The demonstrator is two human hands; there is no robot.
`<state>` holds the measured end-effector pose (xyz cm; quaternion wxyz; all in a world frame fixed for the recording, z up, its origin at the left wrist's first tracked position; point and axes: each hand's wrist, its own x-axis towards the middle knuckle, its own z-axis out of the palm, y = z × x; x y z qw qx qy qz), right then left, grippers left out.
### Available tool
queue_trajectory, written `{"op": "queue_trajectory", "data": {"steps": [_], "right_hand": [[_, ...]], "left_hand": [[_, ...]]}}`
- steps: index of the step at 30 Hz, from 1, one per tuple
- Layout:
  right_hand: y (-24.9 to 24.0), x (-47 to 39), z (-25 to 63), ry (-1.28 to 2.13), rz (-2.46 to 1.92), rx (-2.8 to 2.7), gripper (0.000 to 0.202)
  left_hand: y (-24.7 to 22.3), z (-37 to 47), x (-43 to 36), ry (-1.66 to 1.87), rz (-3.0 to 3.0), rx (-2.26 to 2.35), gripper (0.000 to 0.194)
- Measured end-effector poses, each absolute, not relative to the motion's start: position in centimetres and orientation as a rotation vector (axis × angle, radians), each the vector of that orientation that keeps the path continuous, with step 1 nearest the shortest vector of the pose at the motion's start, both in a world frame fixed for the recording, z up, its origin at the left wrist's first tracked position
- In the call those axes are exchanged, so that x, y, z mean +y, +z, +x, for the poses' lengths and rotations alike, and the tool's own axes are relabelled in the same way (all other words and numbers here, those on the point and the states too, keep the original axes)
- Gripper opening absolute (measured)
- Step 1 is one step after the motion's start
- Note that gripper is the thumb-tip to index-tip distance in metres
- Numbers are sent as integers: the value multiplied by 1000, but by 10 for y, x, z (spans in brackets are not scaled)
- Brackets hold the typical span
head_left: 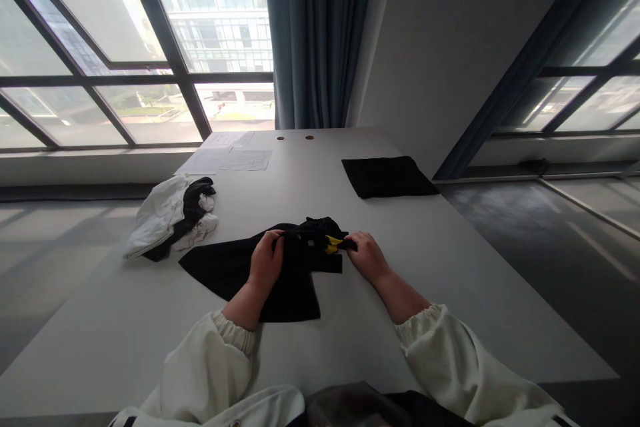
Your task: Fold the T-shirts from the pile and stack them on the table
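clothing (159,213) in white and black lies crumpled at the left of the frame, on the pale tabletop (320,180). papers (245,159) rest flat behind it, in the upper left of the tabletop. a black garment (293,293) spreads across the centre of the frame, one panel pointing left and another hanging toward the lower edge. the left hand (267,257) is closed in a pinch, thumb and fingers gripping the garment's upper edge. a yellow patch (333,243) shows between the hands, and just beside it the right hand (369,255) is nearly closed, fingertips holding the narrow dark end. for a good hold, both grips should sit level on the edge, with light, even tension so the strip lies straight and does not twist; the loose, bunched part behind needs smoothing. a dark cloth (389,177), flat and neat, lies to the upper right of centre.
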<state>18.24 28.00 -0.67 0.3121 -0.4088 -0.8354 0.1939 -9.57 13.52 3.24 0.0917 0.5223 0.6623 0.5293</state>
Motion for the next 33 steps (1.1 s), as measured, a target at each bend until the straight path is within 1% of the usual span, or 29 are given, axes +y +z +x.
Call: {"op": "queue_trajectory", "data": {"steps": [2, 5, 7, 10, 12, 15, 17, 18, 23, 26, 29, 31, 33], "right_hand": [[-4, 284, 190, 619, -1090, -2077, 20], [5, 289, 203, 844, -1083, -1823, 24], [12, 293, 210, 970, -1050, -1716, 29], [18, 295, 215, 1074, -1027, -1699, 34], [18, 296, 216, 1070, -1052, -1686, 35], [14, 295, 213, 970, -1100, -1677, 35], [12, 295, 212, 908, -1121, -1702, 34], [12, 294, 211, 882, -1126, -1712, 34], [13, 294, 210, 799, -1132, -1728, 30], [14, 295, 211, 770, -1124, -1761, 32], [15, 294, 211, 796, -1133, -1832, 40], [17, 293, 212, 843, -1148, -1883, 47], [18, 291, 212, 887, -1142, -1921, 50]], "left_hand": [[32, -105, 135, 1578, 1423, 2050, 17], [35, -117, 136, 1594, 1205, 2166, 20], [37, -123, 136, 1597, 1130, 2207, 18], [39, -129, 136, 1516, 1132, 2279, 14], [38, -134, 137, 1398, 1162, 2358, 13], [36, -141, 137, 1161, 1192, 2472, 13], [35, -143, 137, 1086, 1243, 2503, 12], [36, -142, 136, 1108, 1308, 2491, 13], [43, -126, 132, 1389, 1843, 2193, 37], [43, -117, 133, 1358, 1940, 2139, 49], [36, -116, 136, 1318, 1905, 2135, 61], [32, -118, 138, 1288, 1856, 2146, 62], [32, -120, 138, 1214, 1839, 2132, 53]]}}
